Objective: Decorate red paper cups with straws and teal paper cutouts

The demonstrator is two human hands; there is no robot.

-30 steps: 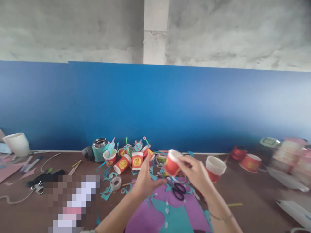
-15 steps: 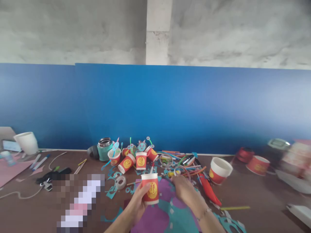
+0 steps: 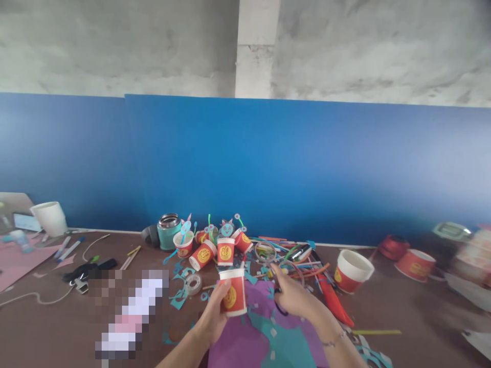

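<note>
My left hand [image 3: 215,312] is wrapped round a red and white paper cup [image 3: 235,292] with a yellow print, held upright over the purple and teal paper sheets [image 3: 238,341]. To its right, my right hand [image 3: 290,292] has its index finger stretched forward while the other fingers curl round black-handled scissors [image 3: 282,309]. A dark loop shows below the fingers; the blades cannot be made out. Just behind the held cup stands another red paper cup [image 3: 225,252], with a cat-face cutout [image 3: 226,229] above it. More decorated cups lie beside it.
A roll of clear tape [image 3: 193,283] and teal paper scraps lie to the left. Behind my right hand are loose pens and pipe cleaners. A stack of paper cups [image 3: 353,271] and a red pouch [image 3: 334,301] are at right. A teal thermos [image 3: 169,232] stands near the blue partition [image 3: 268,163].
My right hand has drawn back from the pile, and a black scissors handle now shows in it. The cup in my left hand has shifted slightly and tilted. The whole view has swung a little left.
</note>
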